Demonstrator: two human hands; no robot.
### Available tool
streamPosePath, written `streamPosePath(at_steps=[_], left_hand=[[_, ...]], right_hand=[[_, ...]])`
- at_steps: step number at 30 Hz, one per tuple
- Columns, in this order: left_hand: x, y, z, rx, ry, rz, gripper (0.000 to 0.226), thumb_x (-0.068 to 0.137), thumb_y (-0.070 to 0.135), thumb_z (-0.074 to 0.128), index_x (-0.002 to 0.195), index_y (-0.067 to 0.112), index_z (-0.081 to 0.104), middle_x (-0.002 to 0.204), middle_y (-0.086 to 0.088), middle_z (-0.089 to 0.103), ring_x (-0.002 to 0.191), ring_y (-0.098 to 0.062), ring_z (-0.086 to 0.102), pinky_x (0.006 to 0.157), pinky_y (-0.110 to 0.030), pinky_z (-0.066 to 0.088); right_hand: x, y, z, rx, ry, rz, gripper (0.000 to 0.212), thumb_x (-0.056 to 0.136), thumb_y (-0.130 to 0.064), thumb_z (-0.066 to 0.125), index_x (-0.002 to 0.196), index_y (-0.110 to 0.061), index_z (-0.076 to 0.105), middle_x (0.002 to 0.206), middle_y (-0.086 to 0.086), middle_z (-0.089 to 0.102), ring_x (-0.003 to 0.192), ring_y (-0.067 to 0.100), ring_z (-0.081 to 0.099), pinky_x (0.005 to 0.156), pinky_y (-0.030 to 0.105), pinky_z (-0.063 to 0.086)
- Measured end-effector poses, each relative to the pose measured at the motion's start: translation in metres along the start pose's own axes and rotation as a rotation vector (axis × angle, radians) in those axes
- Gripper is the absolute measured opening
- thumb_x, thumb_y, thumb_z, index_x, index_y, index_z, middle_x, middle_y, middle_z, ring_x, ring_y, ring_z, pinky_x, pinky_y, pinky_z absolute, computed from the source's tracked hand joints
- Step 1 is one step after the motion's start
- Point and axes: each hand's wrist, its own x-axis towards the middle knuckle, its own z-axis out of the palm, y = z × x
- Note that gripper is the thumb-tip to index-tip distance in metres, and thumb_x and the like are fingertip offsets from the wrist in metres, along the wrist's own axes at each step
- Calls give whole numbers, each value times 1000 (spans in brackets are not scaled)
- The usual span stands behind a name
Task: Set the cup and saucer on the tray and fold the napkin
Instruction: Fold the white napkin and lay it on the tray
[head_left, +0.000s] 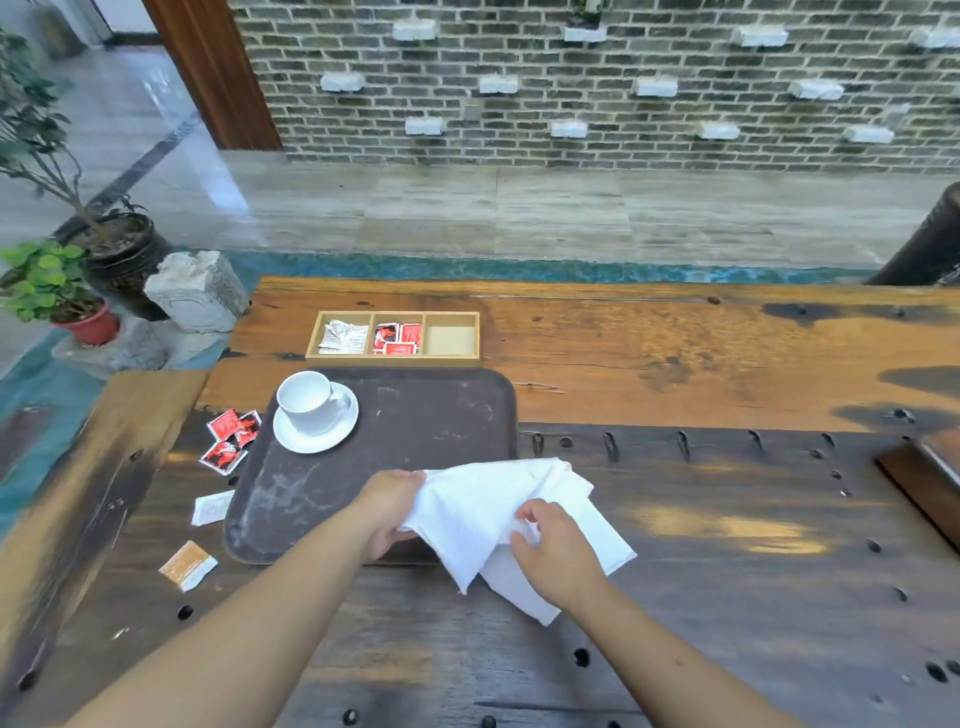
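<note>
A white cup (310, 401) stands upright on a white saucer (332, 435) in the far left corner of the dark brown tray (426, 415). A white napkin (483, 512) is lifted and crumpled over the tray's near right corner and the table. My left hand (387, 512) grips the napkin's left edge. My right hand (553, 551) pinches a fold of the napkin near its middle. Part of the napkin hangs down under my right hand.
A wooden three-part box (393, 358) with sachets stands behind the tray. Loose red sachets (231, 439) and other packets (188, 565) lie left of the tray on the wooden table (701, 364). Potted plants (62, 291) and a stone stand at the left.
</note>
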Motion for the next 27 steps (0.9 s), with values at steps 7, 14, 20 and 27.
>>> streamPosePath(at_steps=[7,14,20,27], left_hand=[[14,-16,-67,-52,149,-119,25,91,5,47,68,14,53,56,-3,56,51,-17,51,48,-23,47],[28,-48,-118,-274,287,-92,4,94,10,60,95,8,63,101,-12,64,89,-25,62,71,-34,54],[22,-82,-111,573,408,286,42,80,47,71,112,23,60,127,-4,51,113,-26,53,100,-41,46],[33,-98,-72,1407,182,578,46,91,45,45,133,27,45,134,6,47,127,-19,38,98,-42,36]], right_hand=[[13,-6,22,-212,-253,50,49,93,-36,53,139,-23,45,141,1,49,127,21,47,102,34,41],[16,-20,48,-339,-401,45,54,94,-43,52,143,-23,42,144,3,45,131,25,40,107,37,37],[20,-31,70,-541,-342,32,55,91,-56,49,138,-29,44,133,1,49,124,24,43,94,41,39],[17,-40,87,-671,-332,-155,38,91,-44,52,125,-26,53,120,1,53,112,24,48,86,40,41]])
